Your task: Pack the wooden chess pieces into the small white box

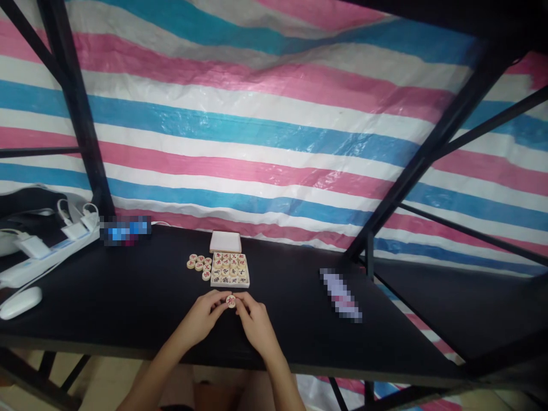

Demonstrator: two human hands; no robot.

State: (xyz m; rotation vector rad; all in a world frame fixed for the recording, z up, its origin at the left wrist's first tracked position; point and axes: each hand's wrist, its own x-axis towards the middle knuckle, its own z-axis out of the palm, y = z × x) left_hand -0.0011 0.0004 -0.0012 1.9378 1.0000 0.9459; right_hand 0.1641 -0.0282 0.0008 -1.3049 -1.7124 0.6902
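My left hand point(204, 315) and my right hand point(253, 319) meet over the black table point(128, 291), and both pinch one round wooden chess piece point(231, 301) with a red character on its face. Just beyond them lies a shallow white box point(230, 269) filled with several more such pieces in rows. A few loose pieces point(199, 264) rest on the table to the left of the box. The box's white lid point(225, 241) lies flat behind it.
A white power strip point(47, 254) with plugged chargers and a white mouse point(20, 302) sit at the table's left end. Black metal frame bars point(77, 108) stand at left and right. A striped tarp point(274, 125) hangs behind.
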